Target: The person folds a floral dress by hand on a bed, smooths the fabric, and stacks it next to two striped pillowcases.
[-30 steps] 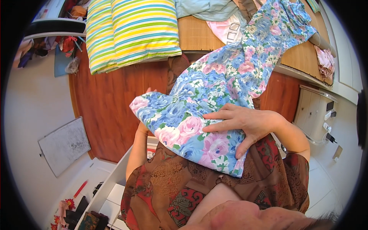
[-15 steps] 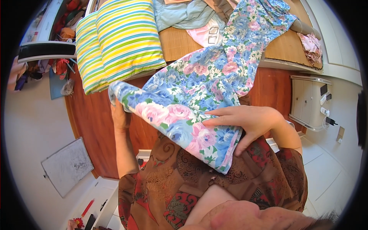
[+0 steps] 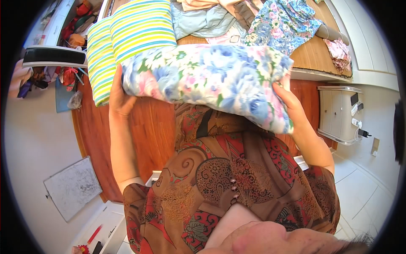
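Observation:
A blue, pink and white floral cloth (image 3: pixel 203 80) is stretched sideways between my two hands, its folded front part raised over the floor in front of my body. My left hand (image 3: pixel 120 95) grips its left end, thumb along the near side. At the right end my right hand (image 3: pixel 292 103) holds it, thumb on top and the other fingers mostly hidden by the fabric. More of the same floral print (image 3: pixel 283 25) lies on the bed behind; the raised part hides whether the two join.
Two striped cushions or folded quilts (image 3: pixel 141 29) lie at the bed's left. Pale blue bedding (image 3: pixel 203 21), a grey roll (image 3: pixel 332 34) and a crumpled pink cloth (image 3: pixel 338 53) are on the wooden-slat bed mat (image 3: pixel 308 59). A cream cabinet (image 3: pixel 338 112) stands right.
The near part of the floral cloth has gone from slanting across my front to stretched level and farther forward. My right hand has moved from its top to its right end.

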`<state>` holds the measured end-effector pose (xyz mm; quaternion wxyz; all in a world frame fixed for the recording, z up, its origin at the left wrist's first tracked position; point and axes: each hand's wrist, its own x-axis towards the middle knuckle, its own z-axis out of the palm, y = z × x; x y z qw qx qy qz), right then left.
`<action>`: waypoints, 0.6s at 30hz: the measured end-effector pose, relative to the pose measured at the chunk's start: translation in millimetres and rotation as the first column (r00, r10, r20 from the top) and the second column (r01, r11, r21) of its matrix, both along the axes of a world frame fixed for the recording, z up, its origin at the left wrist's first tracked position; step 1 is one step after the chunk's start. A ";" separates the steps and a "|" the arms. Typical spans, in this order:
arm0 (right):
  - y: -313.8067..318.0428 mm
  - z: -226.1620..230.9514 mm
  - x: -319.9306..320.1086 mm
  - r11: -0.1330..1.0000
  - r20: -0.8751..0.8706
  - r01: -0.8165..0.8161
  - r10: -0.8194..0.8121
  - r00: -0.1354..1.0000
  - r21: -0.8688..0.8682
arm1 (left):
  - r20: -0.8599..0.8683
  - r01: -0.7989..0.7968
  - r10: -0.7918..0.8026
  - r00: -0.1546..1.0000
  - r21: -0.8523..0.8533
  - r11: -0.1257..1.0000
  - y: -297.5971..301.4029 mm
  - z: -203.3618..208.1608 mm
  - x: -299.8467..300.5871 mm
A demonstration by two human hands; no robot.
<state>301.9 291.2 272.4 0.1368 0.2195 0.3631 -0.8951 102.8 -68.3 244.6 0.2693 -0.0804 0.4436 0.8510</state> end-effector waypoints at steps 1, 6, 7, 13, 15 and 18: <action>3.2 2.8 5.4 0.998 0.017 -0.002 0.003 1.000 -0.057 | -0.023 0.057 -0.056 0.998 0.066 0.996 1.2 0.4 8.9; 7.7 4.2 36.8 0.999 0.105 0.033 -0.032 0.994 -0.004 | -0.319 0.047 -0.141 0.937 -0.285 0.957 43.9 -23.8 34.9; 2.6 6.9 32.4 0.976 0.085 -0.048 0.031 0.996 0.212 | -0.294 0.047 -0.130 0.947 -0.274 0.961 47.5 -27.2 35.0; 32.0 34.3 4.7 0.840 -0.159 0.154 -0.082 0.984 0.519 | -0.543 -0.228 -0.051 0.839 -0.435 0.871 59.8 29.2 7.6; 29.4 72.5 -3.8 0.741 -0.393 0.365 -0.148 0.908 0.564 | -0.638 -0.327 -0.044 0.768 -0.450 0.831 45.3 56.9 -7.6; 40.2 106.3 0.3 0.647 -0.482 0.436 -0.119 0.868 0.626 | -0.664 -0.374 0.052 0.746 -0.353 0.858 49.6 95.6 -19.2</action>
